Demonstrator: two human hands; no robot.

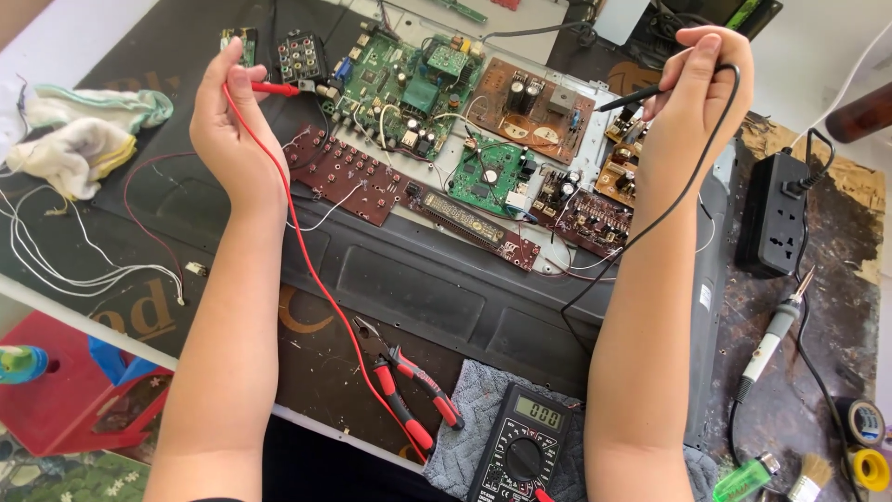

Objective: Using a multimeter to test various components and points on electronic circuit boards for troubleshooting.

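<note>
**Both probes up over the open chassis, meter parked at the near edge**

Watching the head cam from my end; my left hand (228,121) has its fingers pinched shut on the red probe (274,89), which lies nearly flat, long axis left to right, tip aimed right toward the black connector block (302,58) at the corner of the big green board (404,84); its red lead (311,270) runs down along the forearm toward me and ends by the multimeter (525,444).

My right hand (692,93) is clamped the same way on the black probe (632,97); that one points left and a touch downward, tip hovering just over the edge of the brown power board (530,107); can't tell if it's actually touching anything; its black lead (650,223) loops over the hand and trails back down the arm.

The multimeter sits on a grey cloth (474,418) at the near edge of the bench (818,307), display facing up; red-handled pliers (404,381) lie just left of it, jaws pointing away from me.

Off to the right there's a black power strip (773,216) and a soldering iron (771,339) lying tip-up-screen; a rag (74,135) is bunched at far left.
</note>
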